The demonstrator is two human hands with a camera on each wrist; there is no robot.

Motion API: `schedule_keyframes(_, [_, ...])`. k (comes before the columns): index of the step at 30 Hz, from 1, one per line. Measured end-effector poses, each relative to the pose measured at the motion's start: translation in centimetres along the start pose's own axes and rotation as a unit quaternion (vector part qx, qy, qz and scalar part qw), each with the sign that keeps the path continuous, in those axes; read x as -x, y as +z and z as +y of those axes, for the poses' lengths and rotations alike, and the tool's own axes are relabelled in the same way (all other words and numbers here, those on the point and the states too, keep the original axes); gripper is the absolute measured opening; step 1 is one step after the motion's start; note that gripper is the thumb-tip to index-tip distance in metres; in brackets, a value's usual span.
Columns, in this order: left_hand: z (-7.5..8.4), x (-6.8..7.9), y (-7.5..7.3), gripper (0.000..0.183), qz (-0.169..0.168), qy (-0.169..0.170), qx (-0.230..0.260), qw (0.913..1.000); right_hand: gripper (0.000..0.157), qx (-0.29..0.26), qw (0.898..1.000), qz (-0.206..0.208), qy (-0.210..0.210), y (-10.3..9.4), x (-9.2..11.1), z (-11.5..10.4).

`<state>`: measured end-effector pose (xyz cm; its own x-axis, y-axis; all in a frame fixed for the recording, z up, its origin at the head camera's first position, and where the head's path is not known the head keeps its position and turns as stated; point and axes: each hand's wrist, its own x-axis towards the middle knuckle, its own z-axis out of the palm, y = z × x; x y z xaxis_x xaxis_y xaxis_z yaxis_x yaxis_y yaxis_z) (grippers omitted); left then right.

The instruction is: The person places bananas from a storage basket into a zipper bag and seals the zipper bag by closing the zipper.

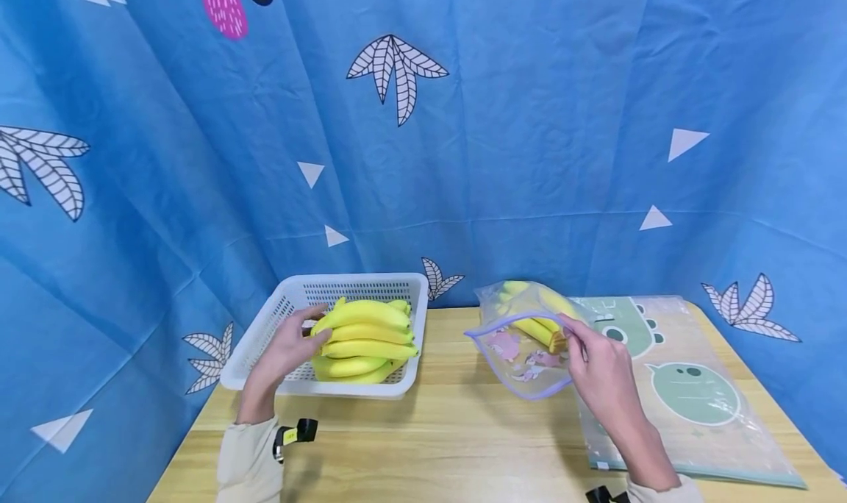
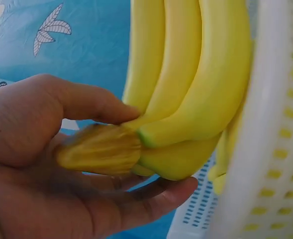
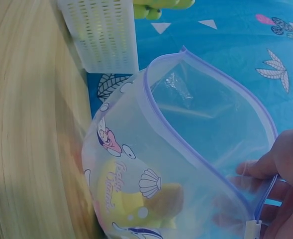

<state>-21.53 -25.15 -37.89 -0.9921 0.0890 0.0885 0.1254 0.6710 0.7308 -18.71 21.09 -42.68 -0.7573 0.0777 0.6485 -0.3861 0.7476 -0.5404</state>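
In the head view, my left hand [image 1: 289, 347] is at the left side of a bunch of bananas [image 1: 367, 332] in a white plastic basket [image 1: 324, 389]. The left wrist view shows the thumb and fingers gripping around the brown stem end [image 2: 104, 149], with the bananas [image 2: 188, 79] extending away from the palm. My right hand [image 1: 604, 367] pinches the purple-edged mouth of a clear printed zip bag [image 1: 499, 348], which gapes wide in the right wrist view. Inside that bag lie other bananas [image 1: 539, 332], their stem end towards the mouth.
A larger flat bag [image 1: 688, 444] with green cartoon prints lies on the wooden table [image 1: 476, 444] at the right. Behind everything hangs a blue patterned curtain [image 1: 529, 135]. More yellow fruit sits under the gripped bunch in the basket.
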Motion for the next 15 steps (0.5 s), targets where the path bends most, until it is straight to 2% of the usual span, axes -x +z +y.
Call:
schedule_keyframes(3, [-0.2,0.2,0.9,0.049,-0.003,0.009,-0.007,0.9999,0.028,0.003,1.0,-0.001,-0.004,0.0,-0.1,0.0])
schedule_keyframes(10, [-0.5,0.9,2.2,0.056,-0.008,-0.016,0.055,0.9983,0.028,0.003,1.0,-0.011,-0.001,0.0,-0.1,0.2])
schedule_keyframes(15, [-0.7,1.0,2.6,0.06,-0.009,-0.022,0.077,0.9967,0.028,-0.01,1.0,-0.022,0.012,-0.3,0.0,0.3])
